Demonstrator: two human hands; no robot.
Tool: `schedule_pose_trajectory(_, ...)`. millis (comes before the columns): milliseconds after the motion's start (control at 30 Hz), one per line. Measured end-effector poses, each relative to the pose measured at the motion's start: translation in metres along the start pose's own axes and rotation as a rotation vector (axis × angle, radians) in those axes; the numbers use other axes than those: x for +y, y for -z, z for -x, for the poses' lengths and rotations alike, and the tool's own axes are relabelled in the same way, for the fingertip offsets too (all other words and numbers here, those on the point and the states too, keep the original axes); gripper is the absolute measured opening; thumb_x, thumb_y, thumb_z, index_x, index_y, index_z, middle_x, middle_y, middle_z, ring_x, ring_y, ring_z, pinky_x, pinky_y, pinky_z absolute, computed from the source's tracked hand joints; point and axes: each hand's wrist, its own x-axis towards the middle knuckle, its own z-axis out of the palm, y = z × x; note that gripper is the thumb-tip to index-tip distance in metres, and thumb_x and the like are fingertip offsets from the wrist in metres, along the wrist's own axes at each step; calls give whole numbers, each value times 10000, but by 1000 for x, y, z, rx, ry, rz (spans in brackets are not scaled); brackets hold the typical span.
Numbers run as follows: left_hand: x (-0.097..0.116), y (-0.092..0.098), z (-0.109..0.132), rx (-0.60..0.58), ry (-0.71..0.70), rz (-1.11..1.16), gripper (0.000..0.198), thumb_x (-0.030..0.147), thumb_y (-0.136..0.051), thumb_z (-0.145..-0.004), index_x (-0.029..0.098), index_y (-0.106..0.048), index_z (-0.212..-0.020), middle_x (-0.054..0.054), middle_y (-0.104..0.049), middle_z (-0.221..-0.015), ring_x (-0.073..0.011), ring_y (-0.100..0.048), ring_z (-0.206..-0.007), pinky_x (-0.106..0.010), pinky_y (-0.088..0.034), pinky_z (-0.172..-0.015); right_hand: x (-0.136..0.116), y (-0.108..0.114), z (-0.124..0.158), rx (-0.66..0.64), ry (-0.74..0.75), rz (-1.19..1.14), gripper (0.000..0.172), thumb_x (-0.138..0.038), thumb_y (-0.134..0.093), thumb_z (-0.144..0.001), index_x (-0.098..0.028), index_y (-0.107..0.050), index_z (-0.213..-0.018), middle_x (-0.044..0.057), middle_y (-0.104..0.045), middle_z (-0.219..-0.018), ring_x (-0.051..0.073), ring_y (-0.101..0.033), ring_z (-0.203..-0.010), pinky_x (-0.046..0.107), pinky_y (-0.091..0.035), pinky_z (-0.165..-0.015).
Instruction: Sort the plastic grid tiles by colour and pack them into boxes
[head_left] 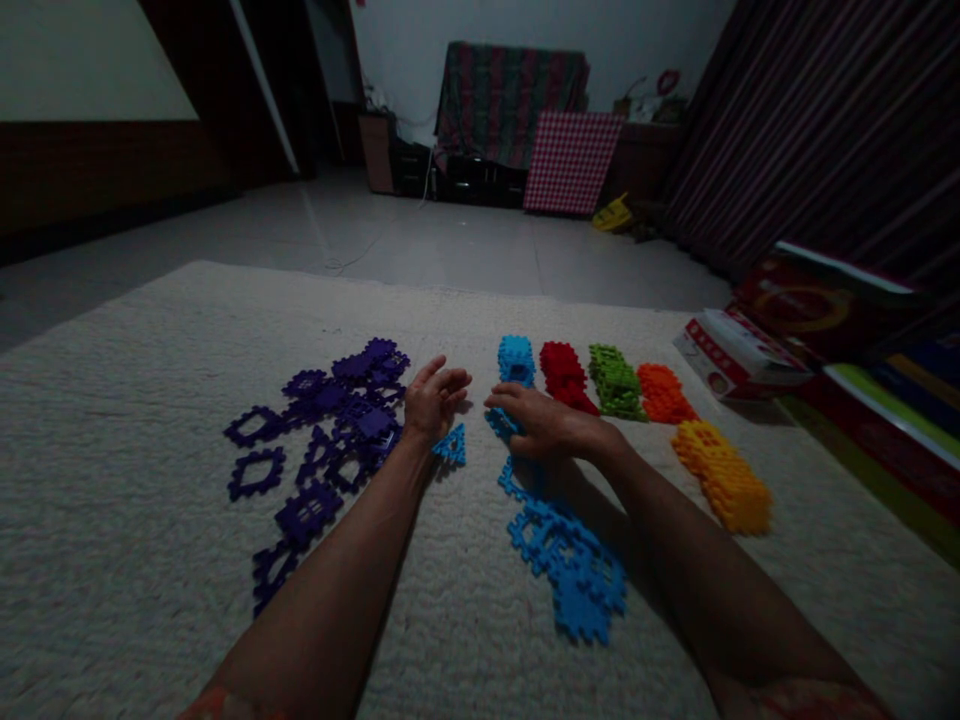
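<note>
Tiled floor (465,245); pale mat (150,360). Purple pile (373,422), left; blue pile (581,608), right of centre. Step, apparently: handling blue pieces (500,424); next move calls for careful pinch. Right grip (547,424) over blue pieces, grasp cannot be told. Left grip (433,402) released, empty; blue triangle (451,447) loose on mat, just beside wrist.

My left hand (436,402) is loosely spread beside the purple pieces (367,418), a blue triangle (458,453) near its wrist. My right hand (546,422) is over other blue pieces (501,424); whether I touch them is hidden. Farther right, red (562,374), green (615,382), orange (664,394) and yellow stacks (724,482) lie on the pale mat (142,400).
</note>
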Motion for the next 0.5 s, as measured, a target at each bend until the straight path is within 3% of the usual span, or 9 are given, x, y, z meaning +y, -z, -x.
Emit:
schedule_pose_trajectory(133, -1, 1, -1, -1, -9, 0, 441, 128, -662, -705, 161, -561, -1132, -17, -700, -728, -153, -701, -710, -228, -496, -637, 1, 3, 0, -4, 64, 8, 575, -29, -557, -759, -194, -571, -1309, 128, -537, -1399, 242, -521, -1261, 348, -430, -1035)
schedule_pose_trajectory(300, -3, 3, -2, -13, -18, -11, 457, 136, -685, -681, 167, -562, -1120, -19, -706, -739, -157, -708, -719, -227, -500, -636, -5, 8, 5, 22, 10, 14, 463, -67, -589, -788, -201, -608, -1231, 114, -608, -1239, 240, -584, -1108, 341, -458, -939)
schedule_pose_trajectory(367, -2, 3, -2, -13, -19, -10, 462, 134, -693, -672, 168, -562, -1114, -19, -704, -735, -155, -705, -715, -225, -497, -629, -3, 7, 5, 113, -31, 22, 478, -125, -616, -807, -213, -575, -1275, 113, -592, -1273, 249, -567, -1124, 350, -446, -948)
schedule_pose_trajectory(500, -1, 2, -2, -4, -13, -15, 452, 146, -702, -678, 174, -563, -1107, -16, -700, -731, -149, -697, -708, -222, -495, -619, 4, -1, 0, 455, -160, 129, 484, -196, -616, -845, -195, -525, -1321, 137, -567, -1327, 295, -496, -1193, 417, -363, -1032)
